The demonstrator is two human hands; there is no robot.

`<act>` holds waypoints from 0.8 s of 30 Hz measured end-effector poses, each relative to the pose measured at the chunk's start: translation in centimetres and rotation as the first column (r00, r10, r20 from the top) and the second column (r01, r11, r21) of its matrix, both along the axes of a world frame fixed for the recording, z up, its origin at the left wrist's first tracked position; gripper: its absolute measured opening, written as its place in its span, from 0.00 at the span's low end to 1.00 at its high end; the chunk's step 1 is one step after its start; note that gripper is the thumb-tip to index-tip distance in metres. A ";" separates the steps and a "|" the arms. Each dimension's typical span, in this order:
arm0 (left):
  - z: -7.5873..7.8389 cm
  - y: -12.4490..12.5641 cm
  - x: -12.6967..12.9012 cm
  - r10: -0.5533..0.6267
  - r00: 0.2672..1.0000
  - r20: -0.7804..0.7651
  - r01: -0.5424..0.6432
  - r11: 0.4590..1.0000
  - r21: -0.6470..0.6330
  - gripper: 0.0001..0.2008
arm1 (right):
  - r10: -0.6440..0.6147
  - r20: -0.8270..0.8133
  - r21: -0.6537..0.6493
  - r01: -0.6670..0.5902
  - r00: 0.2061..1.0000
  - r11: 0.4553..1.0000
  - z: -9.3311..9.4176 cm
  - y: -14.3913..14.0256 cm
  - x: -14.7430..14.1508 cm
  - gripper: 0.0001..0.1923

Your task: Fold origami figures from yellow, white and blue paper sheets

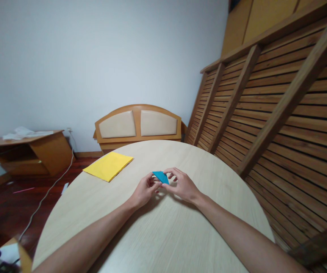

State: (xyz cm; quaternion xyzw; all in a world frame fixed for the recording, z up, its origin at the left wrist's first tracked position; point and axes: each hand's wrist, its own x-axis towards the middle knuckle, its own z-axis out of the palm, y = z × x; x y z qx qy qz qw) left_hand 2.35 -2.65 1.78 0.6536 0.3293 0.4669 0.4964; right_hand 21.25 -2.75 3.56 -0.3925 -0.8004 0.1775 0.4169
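The blue paper (160, 176) is already folded into a small triangle (more creases probably remain), pinched between the left hand (145, 190) and right hand (182, 185) just above the counter (163, 235). The yellow sheet (108, 165) lies flat and unfolded to the left of the blue paper.

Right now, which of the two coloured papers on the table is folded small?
The blue paper, a small folded triangle pinched between both hands. The yellow paper lies flat and apart, farther left.
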 end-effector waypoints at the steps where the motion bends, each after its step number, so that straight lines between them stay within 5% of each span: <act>1: 0.0 0.0 0.0 0.000 1.000 0.000 0.000 1.000 -0.002 0.18 | 0.000 0.004 0.003 0.000 1.000 1.000 0.0 0.0 0.0 0.19; 7: -0.1 0.0 -0.1 0.008 1.000 0.004 -0.008 1.000 0.015 0.27 | 0.002 0.020 0.034 -0.003 1.000 0.999 0.0 0.0 0.1 0.19; 24: 0.1 0.0 -0.2 0.038 0.999 -0.004 -0.038 0.999 0.023 0.28 | 0.034 -0.058 -0.013 -0.035 0.998 0.999 0.1 -0.1 0.1 0.21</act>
